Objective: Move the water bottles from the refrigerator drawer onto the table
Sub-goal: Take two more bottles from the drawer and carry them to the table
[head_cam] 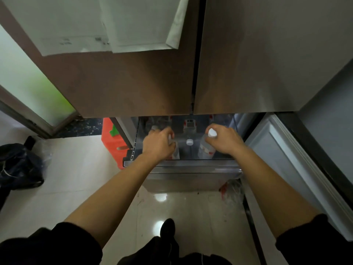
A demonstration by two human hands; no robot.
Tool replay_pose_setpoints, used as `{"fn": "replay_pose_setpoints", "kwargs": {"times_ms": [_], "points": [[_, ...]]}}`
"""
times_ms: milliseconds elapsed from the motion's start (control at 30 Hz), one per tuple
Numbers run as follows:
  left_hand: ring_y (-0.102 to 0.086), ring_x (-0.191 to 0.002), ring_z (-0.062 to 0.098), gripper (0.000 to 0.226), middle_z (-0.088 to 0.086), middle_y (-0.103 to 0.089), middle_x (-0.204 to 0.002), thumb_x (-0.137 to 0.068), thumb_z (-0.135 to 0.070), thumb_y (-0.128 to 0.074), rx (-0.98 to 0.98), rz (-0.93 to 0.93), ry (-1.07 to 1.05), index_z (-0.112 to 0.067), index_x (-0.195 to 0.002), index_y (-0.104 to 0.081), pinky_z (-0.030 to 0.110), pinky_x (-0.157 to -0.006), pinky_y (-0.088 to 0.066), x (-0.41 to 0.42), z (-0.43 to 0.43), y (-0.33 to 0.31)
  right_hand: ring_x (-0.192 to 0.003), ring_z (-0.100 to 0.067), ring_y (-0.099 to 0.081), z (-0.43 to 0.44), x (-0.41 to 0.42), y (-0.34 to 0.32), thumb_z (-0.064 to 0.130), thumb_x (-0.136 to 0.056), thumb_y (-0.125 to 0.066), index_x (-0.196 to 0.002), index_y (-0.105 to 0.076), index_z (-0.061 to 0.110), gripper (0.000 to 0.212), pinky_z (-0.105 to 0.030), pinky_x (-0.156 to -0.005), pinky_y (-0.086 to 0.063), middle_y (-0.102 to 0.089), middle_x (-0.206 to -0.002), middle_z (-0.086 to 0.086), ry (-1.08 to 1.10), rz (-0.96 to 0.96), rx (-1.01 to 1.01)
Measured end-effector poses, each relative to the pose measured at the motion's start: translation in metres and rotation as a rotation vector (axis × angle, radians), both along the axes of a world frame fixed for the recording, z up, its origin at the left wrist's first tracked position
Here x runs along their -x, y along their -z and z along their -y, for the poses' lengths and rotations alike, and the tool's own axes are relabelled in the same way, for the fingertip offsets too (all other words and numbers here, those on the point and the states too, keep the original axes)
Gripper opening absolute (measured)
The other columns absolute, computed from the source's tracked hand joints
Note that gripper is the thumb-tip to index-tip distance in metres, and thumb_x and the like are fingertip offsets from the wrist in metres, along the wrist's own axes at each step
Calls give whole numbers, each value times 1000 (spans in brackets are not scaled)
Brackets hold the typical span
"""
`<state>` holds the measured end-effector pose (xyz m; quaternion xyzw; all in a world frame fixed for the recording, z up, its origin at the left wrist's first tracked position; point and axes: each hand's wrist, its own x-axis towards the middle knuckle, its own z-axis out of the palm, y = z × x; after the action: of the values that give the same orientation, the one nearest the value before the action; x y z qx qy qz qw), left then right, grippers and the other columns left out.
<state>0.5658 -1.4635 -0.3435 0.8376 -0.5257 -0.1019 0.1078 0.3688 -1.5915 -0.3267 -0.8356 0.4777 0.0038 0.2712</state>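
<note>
The refrigerator drawer (183, 163) is pulled out below the closed upper doors, with clear water bottles standing inside. My left hand (159, 143) is wrapped around the neck of a bottle (176, 152) at the drawer's left; its cap is hidden by my fingers. My right hand (224, 139) grips a white-capped bottle (207, 148) at the right, just under the cap. A third bottle (189, 142) with a white cap stands between them, untouched. More bottles at the back are dim and partly hidden. No table is in view.
The closed fridge doors (152, 83) hang over the drawer. A grey side door panel (286, 159) stands open at the right. An orange object (110, 140) sits left of the drawer, a dark bag (19, 165) on the floor far left, and crumpled plastic (232, 192) at the lower right.
</note>
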Motion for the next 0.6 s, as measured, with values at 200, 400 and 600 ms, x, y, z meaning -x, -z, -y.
{"fn": "replay_pose_setpoints", "kwargs": {"times_ms": [200,400,600], "points": [[-49,-114,33,45,13,-51,-123,-80,-38,-68,138,-221,-136,-20,-118,-54,38,-86,-47,11,-4,21,-110,-28,-62,-10,5,22,37,-80,-77,-125,-59,22,50,-36,-87,-51,-66,-120,-6,272,274,-136],[-54,-116,29,90,7,-51,-134,-71,-34,-83,228,-367,-197,-30,-142,-28,44,-92,-52,22,-10,36,-126,-36,-44,-28,-4,53,45,-65,-87,-138,-43,28,87,-48,-99,-47,-41,-137,-12,333,122,-14],[-64,-104,31,69,7,-65,-112,-76,-39,-78,64,-429,-377,-21,-128,-38,41,-83,-53,28,-11,45,-121,-37,-57,-39,-12,67,34,-77,-82,-143,-33,22,83,-44,-92,-49,-58,-135,-12,461,224,3]]}}
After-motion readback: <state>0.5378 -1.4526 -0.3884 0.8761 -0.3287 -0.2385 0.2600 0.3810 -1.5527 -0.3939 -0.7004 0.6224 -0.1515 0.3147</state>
